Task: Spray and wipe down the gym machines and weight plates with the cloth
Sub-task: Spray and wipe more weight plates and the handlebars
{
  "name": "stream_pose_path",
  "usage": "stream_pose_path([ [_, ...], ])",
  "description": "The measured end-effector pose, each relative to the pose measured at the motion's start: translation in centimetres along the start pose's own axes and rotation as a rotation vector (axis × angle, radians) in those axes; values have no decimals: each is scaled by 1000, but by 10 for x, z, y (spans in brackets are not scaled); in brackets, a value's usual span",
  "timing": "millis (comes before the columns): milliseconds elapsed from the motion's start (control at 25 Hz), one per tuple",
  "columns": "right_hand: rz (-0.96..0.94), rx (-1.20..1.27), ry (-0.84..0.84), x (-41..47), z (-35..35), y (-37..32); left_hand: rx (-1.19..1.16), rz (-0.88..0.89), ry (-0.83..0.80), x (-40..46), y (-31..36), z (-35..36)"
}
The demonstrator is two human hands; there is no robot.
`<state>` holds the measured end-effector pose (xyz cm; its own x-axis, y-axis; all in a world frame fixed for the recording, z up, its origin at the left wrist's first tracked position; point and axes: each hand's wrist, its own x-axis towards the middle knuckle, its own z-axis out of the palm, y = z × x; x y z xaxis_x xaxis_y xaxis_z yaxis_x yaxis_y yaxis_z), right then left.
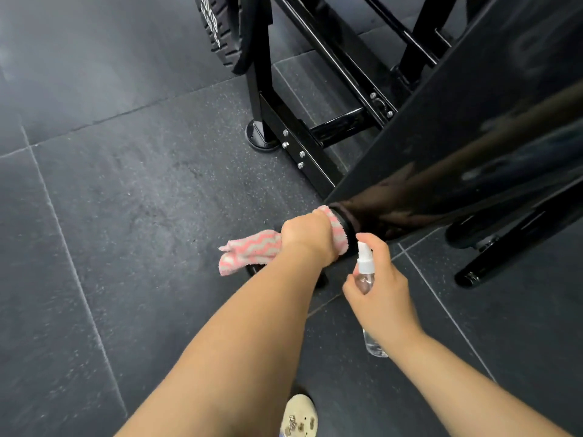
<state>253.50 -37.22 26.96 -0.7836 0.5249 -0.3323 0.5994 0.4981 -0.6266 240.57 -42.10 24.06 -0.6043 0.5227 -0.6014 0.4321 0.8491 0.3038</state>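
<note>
My left hand (304, 234) grips the pink-and-grey zigzag cloth (252, 252) at the centre of the frame, fingers wrapped round the end of a glossy black machine arm (441, 184) that slants in from the upper right; a loose tail of the cloth hangs out to the left. Just to its right, my right hand (383, 291) is curled round a clear spray bottle (366, 269), forefinger over its white nozzle, which points toward the cloth-covered end. The two hands sit close but apart. At the top of the frame a black weight plate (217, 29) stands beside the machine's bolted black frame (296, 146). My pale shoe (298, 416) shows at the bottom edge on the dark rubber floor tiles (126, 216).
</note>
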Motion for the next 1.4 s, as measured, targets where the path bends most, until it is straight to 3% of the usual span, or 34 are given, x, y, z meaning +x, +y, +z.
stream_pose_path([
  [80,17,9,5,-6,2,-1,-16,122,-293,-6,-17,-17],
  [120,23,18,3,-9,4,-2,-108,79,-384,-10,-30,-24],
  [240,36,46,0,-12,9,-6,-634,-39,-611,-26,-69,-19],
  [320,36,54,-10,-11,12,-7,-772,3,-683,-34,-87,-9],
  [440,42,74,-7,-8,18,-7,-609,-116,-457,-36,-83,2],
  [560,46,91,11,-4,21,-5,-44,-75,-60,-38,-52,11],
  [640,45,81,34,-3,22,-4,137,-104,183,-33,-35,20],
  [840,-37,74,149,0,24,-12,222,-23,270,-5,0,26],
  [1040,27,158,-137,22,19,-39,63,244,-43,-19,-47,7],
  [1120,27,82,-187,22,29,-47,40,173,-67,-40,-67,6],
  [1240,137,126,-155,-7,54,-57,39,62,133,-80,-82,45],
  [1320,238,391,-138,-24,66,-62,-32,57,363,-94,-89,68],
  [1400,325,758,-116,-23,69,-64,-13,41,462,-85,-93,77],
])
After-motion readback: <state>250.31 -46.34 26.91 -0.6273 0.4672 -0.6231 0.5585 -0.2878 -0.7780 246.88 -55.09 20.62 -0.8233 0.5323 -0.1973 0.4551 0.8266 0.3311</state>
